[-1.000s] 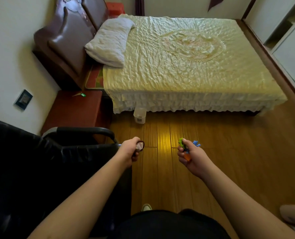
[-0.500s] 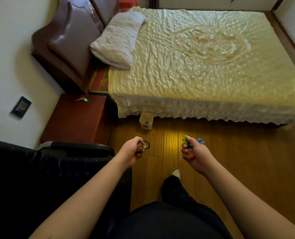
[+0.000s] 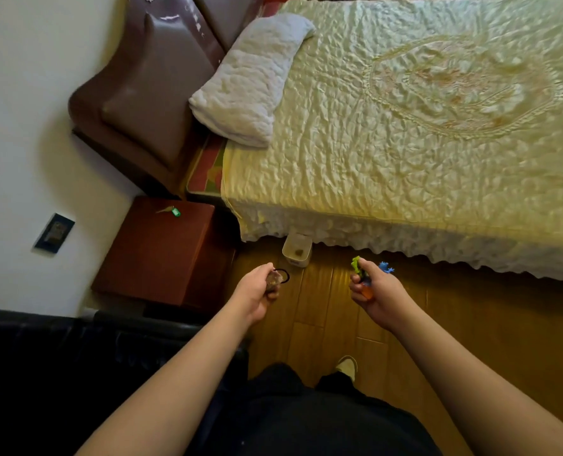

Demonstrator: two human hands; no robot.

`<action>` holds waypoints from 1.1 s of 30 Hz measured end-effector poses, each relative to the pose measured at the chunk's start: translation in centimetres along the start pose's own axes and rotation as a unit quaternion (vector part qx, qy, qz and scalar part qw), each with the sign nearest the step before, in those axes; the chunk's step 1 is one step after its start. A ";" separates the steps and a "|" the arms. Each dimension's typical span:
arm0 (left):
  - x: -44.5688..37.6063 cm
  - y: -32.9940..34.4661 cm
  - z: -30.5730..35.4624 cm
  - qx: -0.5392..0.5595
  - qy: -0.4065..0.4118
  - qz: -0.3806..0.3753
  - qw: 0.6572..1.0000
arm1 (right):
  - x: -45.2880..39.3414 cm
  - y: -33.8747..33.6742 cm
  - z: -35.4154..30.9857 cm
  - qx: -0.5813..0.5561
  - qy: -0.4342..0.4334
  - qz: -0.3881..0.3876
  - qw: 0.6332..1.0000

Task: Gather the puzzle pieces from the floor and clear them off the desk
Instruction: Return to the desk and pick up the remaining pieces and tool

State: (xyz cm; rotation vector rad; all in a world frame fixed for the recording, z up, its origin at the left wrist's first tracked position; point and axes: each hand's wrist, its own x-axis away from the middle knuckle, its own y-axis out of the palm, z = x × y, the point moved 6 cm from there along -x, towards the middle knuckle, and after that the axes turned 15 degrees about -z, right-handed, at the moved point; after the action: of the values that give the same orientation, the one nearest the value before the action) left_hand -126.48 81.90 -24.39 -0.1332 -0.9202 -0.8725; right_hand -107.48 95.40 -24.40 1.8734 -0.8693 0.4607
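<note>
Head view: right hand [image 3: 377, 292] grip around puzzle pieces [image 3: 359, 271], left hand [image 3: 257, 291] pinching a small object [image 3: 273, 278]; beyond, white bin [image 3: 297, 250].

Both bare forearms reach forward from the near edge of the view, converging slightly toward the middle. The left hand [image 3: 257, 292] is held out at the left, back of the hand up, fingers curled round a small brownish lump with a thin black loop [image 3: 278, 278] poking out past the knuckles. The right hand [image 3: 377, 296] sits level with it, well apart, thumb on top, fingers folded round a bunch of small plastic puzzle pieces in green, blue and orange [image 3: 364, 278]. Near the bottom, dark-trousered legs and one pale shoe [image 3: 347, 366] show.
</note>
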 end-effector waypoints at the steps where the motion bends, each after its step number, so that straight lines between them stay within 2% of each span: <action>1: -0.7 0.2 0.4 -0.008 0.000 0.005 1.000 | -0.7 0.1 -0.7 0.002 0.003 0.001 1.000; 7: -6.0 -0.4 3.0 -0.038 -0.004 0.014 0.999 | -4.7 0.5 -3.8 -0.012 0.011 0.019 1.000; 14: -14.2 -2.2 5.8 -0.022 -0.041 -0.007 0.999 | -10.9 1.8 -6.3 -0.013 0.008 0.062 0.998; 19: -21.0 -3.7 7.3 -0.072 -0.062 -0.017 0.995 | -16.9 2.3 -7.4 0.034 0.005 0.057 0.998; 27: -33.0 -6.2 4.7 -0.200 -0.123 0.032 0.972 | -26.7 -1.3 -7.7 0.134 0.003 0.073 0.988; 33: -41.7 -7.7 -0.1 -0.204 -0.138 0.041 0.968 | -35.4 -7.1 -5.7 0.171 0.042 0.072 0.982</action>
State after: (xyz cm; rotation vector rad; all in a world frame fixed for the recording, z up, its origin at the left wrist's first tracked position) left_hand -144.32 101.87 -57.30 -0.6584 -0.9728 -0.9722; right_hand -125.64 115.28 -49.05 2.0900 -0.9156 0.8151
